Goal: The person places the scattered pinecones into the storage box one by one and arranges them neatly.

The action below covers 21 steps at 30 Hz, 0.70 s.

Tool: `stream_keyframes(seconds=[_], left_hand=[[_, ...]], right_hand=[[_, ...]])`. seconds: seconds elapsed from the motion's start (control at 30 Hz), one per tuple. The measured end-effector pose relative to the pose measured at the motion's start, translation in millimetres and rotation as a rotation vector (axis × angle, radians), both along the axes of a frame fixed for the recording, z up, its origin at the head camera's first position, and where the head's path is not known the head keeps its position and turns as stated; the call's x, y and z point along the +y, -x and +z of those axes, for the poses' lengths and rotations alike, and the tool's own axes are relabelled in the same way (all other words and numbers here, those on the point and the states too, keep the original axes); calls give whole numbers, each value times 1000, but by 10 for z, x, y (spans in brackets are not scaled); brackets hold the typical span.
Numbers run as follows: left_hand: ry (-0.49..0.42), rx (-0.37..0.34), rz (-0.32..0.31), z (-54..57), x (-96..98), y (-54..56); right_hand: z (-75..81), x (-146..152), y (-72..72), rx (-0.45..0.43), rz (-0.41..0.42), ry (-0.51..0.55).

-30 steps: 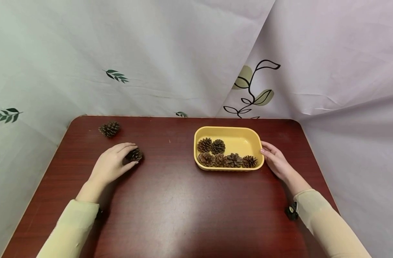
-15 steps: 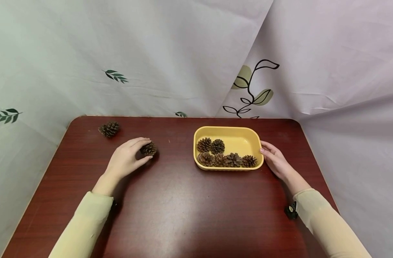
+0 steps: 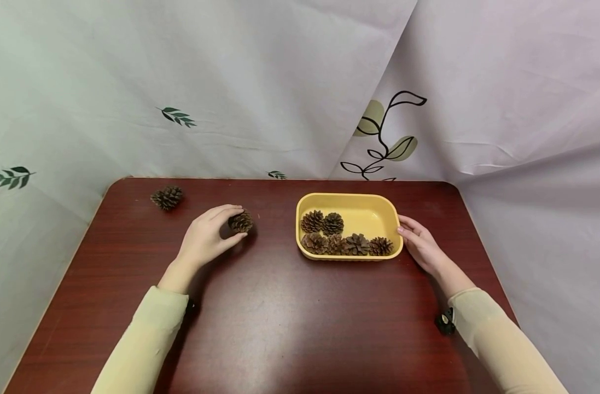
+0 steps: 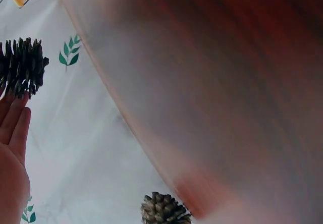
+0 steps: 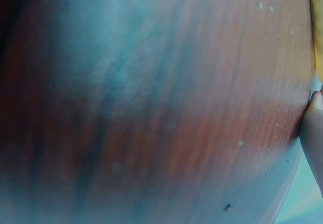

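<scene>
My left hand (image 3: 205, 236) holds a brown pine cone (image 3: 241, 222) between thumb and fingers, left of the yellow plastic container (image 3: 366, 212). The left wrist view shows this held pine cone (image 4: 22, 66) at the fingers' ends, apart from the table. Several pine cones lie inside the container, along its near side and left end. My right hand (image 3: 421, 245) grips the container's right end, thumb by the rim. In the right wrist view, only part of that hand (image 5: 314, 135) and a strip of the container (image 5: 318, 30) show at the right edge.
Another pine cone (image 3: 167, 197) lies at the far left of the dark red table (image 3: 290, 317). A pale curtain (image 3: 260, 76) with leaf prints hangs behind the table's far edge and along its sides.
The left hand has carried its pine cone to the right and slightly farther back, closer to the container. The right hand and container have stayed in place.
</scene>
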<state>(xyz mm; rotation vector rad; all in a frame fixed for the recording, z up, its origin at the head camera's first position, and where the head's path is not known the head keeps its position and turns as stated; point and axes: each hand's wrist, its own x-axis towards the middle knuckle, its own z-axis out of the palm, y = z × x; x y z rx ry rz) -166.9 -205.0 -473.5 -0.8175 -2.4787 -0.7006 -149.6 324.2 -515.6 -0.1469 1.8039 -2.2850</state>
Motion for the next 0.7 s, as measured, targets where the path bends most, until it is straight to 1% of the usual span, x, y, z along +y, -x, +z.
stream_keyframes(seconds=[0.37, 0.5, 0.6, 0.7], left_hand=[[-77, -35, -14, 33, 257, 68], [-111, -31, -20, 36, 360, 102], [-147, -35, -27, 36, 439, 124], [-183, -54, -31, 43, 522, 142]], right_hand=[[4, -6, -3, 6, -3, 4], [8, -5, -5, 4, -1, 2], [14, -4, -7, 3, 4, -4], [14, 0, -6, 2, 7, -9]])
